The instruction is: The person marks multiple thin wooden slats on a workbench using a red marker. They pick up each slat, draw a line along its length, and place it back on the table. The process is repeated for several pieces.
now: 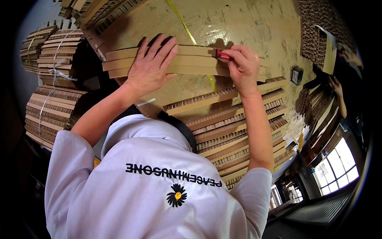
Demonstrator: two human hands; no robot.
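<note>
A few long tan cardboard strips lie side by side across the table in front of me. My left hand rests flat on them toward their left end, fingers spread. In my right hand is a small red hand tool, gripped between thumb and fingers near the strips' right part. The tool's dark end meets the top strip; its tip is too small to make out. Nearer to me, a row of honeycomb cardboard strips lies partly under my right forearm.
Tied bundles of cardboard strips stand at the left. More strips are stacked at the far left. A yellow strap crosses the tan table. A small dark box sits at right. Beyond it, another person's hand touches cardboard.
</note>
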